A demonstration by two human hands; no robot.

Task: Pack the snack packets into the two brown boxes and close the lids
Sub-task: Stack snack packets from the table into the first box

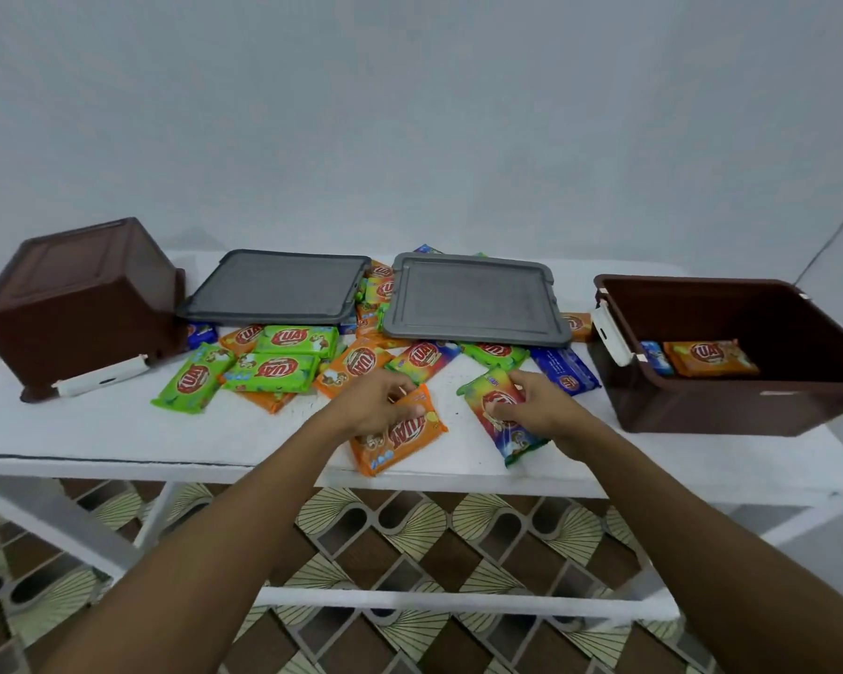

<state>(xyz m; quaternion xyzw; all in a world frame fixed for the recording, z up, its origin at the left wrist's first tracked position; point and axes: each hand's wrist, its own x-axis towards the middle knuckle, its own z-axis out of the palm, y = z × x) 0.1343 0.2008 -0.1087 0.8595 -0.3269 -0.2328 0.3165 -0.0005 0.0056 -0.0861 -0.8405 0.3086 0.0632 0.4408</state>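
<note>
My left hand (378, 401) grips an orange snack packet (405, 437) near the table's front edge. Just to its right, my right hand (539, 403) grips a rainbow-coloured packet (504, 430). Several green, orange and blue packets (283, 355) lie scattered mid-table. One brown box (702, 406) stands open at the right with an orange packet (709, 357) and a blue one inside. The other brown box (76, 304) lies tipped over at the left, bottom up. Two grey lids (273, 287) (475, 299) lie flat on packets at the back.
The white table (118, 430) stands against a plain pale wall. Its front edge runs just below my hands. White clip handles hang on both boxes. A patterned tiled floor and the table's white frame show underneath.
</note>
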